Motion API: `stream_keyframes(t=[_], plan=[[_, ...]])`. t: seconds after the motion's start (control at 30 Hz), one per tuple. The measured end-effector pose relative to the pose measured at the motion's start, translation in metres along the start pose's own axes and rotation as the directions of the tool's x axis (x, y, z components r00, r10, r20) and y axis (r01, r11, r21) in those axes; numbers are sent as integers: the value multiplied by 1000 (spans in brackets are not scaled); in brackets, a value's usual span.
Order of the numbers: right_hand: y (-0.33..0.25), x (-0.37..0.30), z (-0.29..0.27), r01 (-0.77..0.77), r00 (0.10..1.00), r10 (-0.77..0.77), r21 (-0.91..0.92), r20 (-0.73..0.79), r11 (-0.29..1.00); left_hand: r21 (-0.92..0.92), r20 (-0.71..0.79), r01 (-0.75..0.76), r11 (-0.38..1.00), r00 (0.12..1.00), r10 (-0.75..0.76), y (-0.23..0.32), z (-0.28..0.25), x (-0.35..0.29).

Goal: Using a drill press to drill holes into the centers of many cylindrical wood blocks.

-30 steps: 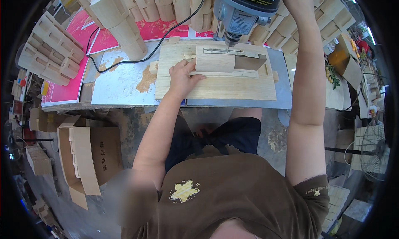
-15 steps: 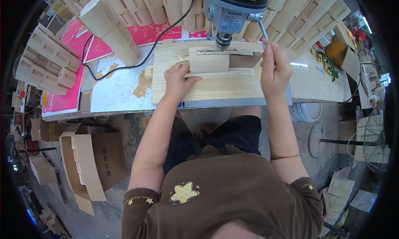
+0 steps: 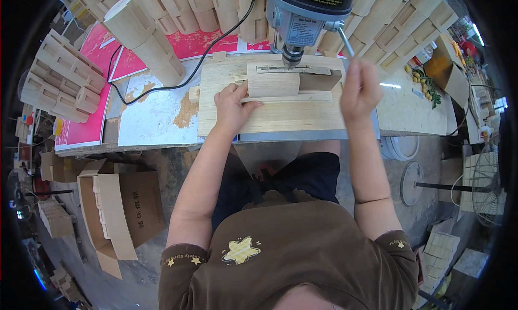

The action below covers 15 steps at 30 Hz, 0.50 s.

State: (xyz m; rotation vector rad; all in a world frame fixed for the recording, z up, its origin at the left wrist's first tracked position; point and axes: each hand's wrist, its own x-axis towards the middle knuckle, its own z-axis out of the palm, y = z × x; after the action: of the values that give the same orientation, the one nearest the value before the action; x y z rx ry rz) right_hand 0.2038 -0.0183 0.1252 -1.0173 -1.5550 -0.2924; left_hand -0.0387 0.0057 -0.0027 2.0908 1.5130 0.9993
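Note:
A bench drill press (image 3: 310,20) stands at the top middle, its chuck (image 3: 292,55) just above a pale wooden piece (image 3: 273,80) with a rounded face. The piece lies in a wooden jig on a flat wooden board (image 3: 297,116). My left hand (image 3: 233,106) presses its fingers on the left end of the piece, thumb stretched along the jig's front edge. My right hand (image 3: 361,89), a little blurred, is closed round the end of the drill's metal lever (image 3: 346,40). Whether the bit touches the wood cannot be made out.
Rows of hollowed wooden pieces (image 3: 65,75) stand around the table's back and left. A black cable (image 3: 199,59) loops over the table. An open cardboard box (image 3: 116,215) sits on the floor at left, a white bucket (image 3: 402,146) and a fan (image 3: 485,188) at right.
My right hand has come slightly down and nearer with the lever, and the chuck seems a touch lower. My left hand stays in place on the wooden piece.

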Motion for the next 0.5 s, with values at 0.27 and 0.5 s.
stream_keyframes(t=[0.27,0.5], plan=[[19,158,24,-174,956,262,-460,134,870,115,-59,-115,987,991,123,33,25,8],[-10,153,8,-398,857,453,-244,246,885,136,-79,-107,985,990,119,30,30,7]])
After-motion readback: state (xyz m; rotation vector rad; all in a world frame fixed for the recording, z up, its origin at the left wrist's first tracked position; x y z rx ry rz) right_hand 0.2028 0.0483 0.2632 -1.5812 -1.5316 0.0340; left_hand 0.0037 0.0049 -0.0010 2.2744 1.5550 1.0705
